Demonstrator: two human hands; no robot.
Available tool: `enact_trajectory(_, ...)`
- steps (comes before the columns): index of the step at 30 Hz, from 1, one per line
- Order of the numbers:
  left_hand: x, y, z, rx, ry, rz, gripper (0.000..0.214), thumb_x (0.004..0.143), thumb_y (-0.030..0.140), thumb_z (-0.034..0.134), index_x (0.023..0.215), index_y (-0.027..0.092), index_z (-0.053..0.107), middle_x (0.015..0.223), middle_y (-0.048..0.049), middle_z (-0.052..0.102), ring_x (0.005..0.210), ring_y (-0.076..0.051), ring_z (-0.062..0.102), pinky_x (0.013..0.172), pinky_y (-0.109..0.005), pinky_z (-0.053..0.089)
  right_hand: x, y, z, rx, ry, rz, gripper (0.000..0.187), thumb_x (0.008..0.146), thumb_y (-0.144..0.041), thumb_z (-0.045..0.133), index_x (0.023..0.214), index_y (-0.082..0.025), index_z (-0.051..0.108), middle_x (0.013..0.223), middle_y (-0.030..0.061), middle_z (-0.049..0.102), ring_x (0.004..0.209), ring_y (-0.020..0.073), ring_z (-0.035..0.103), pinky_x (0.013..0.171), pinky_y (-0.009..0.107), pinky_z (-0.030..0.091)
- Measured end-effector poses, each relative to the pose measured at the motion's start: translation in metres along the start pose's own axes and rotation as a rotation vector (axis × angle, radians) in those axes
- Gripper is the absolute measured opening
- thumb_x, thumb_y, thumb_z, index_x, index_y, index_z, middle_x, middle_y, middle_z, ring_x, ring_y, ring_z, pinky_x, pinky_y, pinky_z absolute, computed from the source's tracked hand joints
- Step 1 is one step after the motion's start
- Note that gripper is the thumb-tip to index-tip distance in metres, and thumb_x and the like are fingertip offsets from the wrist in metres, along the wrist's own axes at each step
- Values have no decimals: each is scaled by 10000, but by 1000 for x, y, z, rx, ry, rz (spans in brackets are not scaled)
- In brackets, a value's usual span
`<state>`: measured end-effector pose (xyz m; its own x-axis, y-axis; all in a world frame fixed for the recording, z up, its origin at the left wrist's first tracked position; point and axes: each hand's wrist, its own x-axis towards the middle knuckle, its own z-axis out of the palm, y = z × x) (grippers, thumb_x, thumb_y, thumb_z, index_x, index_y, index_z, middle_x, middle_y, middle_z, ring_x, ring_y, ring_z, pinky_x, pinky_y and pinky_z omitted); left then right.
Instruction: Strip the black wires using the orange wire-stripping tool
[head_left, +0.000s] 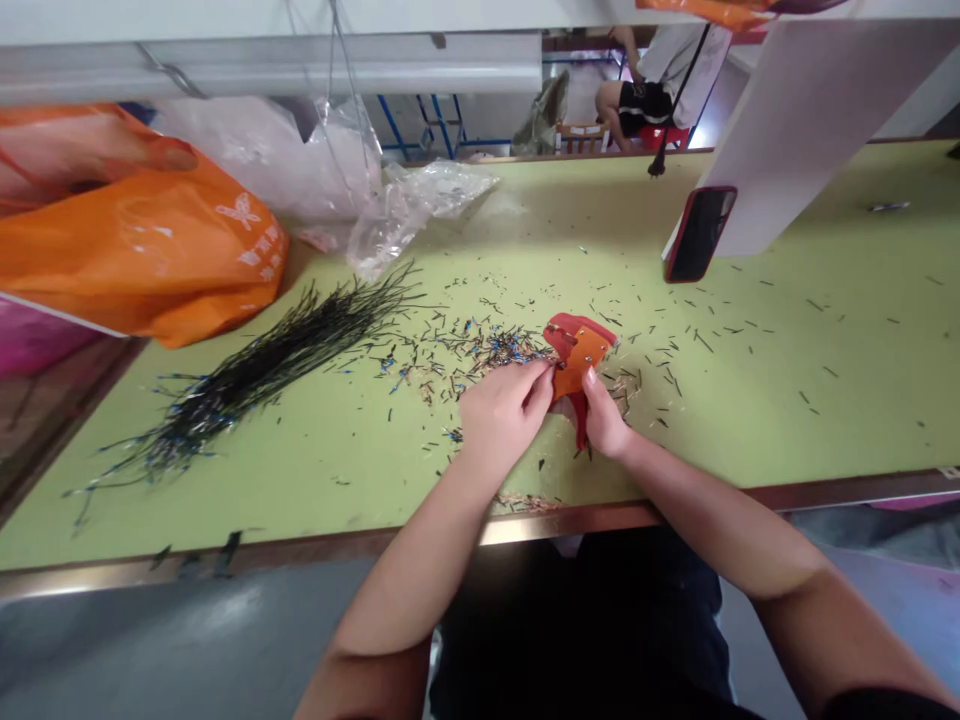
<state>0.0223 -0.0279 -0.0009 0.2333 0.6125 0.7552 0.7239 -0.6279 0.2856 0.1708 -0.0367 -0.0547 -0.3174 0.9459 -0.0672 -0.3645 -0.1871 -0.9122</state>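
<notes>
My right hand (606, 418) is wrapped around the handles of a red and orange wire stripper (589, 350), held just above the table. The fingers of my left hand (506, 405) are pinched together at the left side of its jaws. Whatever they pinch is hidden by the fingers. Left of the tool lies a heap of short black and blue-tipped wire offcuts (506, 345). Farther left, a long bundle of thin black wires (277, 355) stretches diagonally across the table, with shiny, blue-marked ends toward the front.
An orange plastic bag (142, 250) and crumpled clear plastic (420, 205) sit at the back left of the green table (750, 420). A phone (701, 234) leans against a white post (795, 130). Behind the table, a person (645, 95) is seated.
</notes>
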Motion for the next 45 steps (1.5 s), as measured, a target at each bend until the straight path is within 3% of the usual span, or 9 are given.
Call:
enact_trajectory(3,0,2,-2,17,3,45,163,1004,226,600,938,194,745,735,-14,744,638,-133,664,609,-274,451,0,2,1,21,86,-145,729,832,-884,526,1074,-217,698,970,106,748,1094,327,719,878,449,629)
enact_trajectory(10,0,6,-4,6,40,123,104,993,208,621,965,194,721,695,6,710,603,-125,628,580,-279,422,-1,0,2,17,158,-180,669,869,-843,520,1068,-226,686,1028,110,743,1160,327,697,879,462,634)
enact_trajectory(19,1,9,-7,-43,24,142,67,988,181,620,986,182,686,719,3,711,622,-130,637,590,-272,442,-5,-9,8,-39,272,-139,629,810,-858,569,887,-234,599,760,70,656,852,288,707,643,391,607)
enact_trajectory(26,-1,10,-6,-65,3,135,47,991,175,616,989,182,663,725,-2,709,621,-132,632,584,-279,441,-7,-11,10,-51,315,-160,606,803,-835,610,854,-232,577,646,16,579,651,231,657,565,359,566)
enact_trajectory(37,-2,10,-6,-79,-22,103,48,1009,189,591,1012,202,637,724,4,694,620,-126,619,563,-283,410,-7,-4,3,-125,338,-157,565,862,-773,594,965,-218,621,809,45,687,703,191,673,628,323,588)
enact_trajectory(41,-3,11,-6,-79,-31,94,37,1003,186,600,996,197,635,744,-2,711,625,-131,622,567,-285,410,-7,-4,3,-155,328,-173,565,875,-772,581,965,-217,638,780,33,672,665,179,660,585,303,577)
enact_trajectory(45,-3,11,-7,-86,-53,85,57,1005,185,587,989,200,640,738,1,707,630,-132,622,577,-284,415,-6,-3,4,-193,298,-180,588,888,-802,535,850,-221,617,659,13,599,546,166,563,488,304,530)
